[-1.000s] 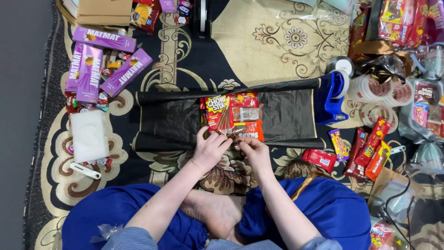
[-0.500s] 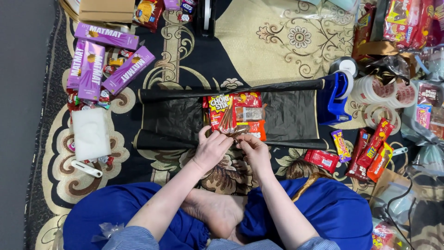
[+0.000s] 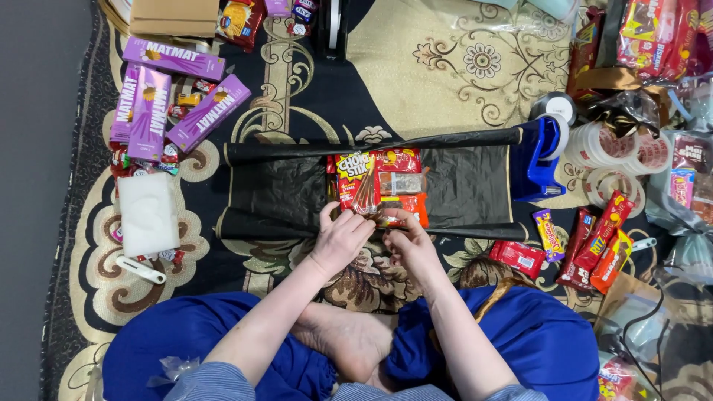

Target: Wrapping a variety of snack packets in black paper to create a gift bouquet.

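Arranging is in hand: snack packets (image 3: pixel 379 186) are bunched mid black plastic sheet (image 3: pixel 275 193) on the carpet, pinched by left hand (image 3: pixel 343 239) and right hand (image 3: pixel 407 241); squaring them seems needed next.

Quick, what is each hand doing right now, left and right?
Left hand: fingers curled on the near edge of the snack packets; a firm hold cannot be told.
Right hand: fingertips pinching the orange packet.
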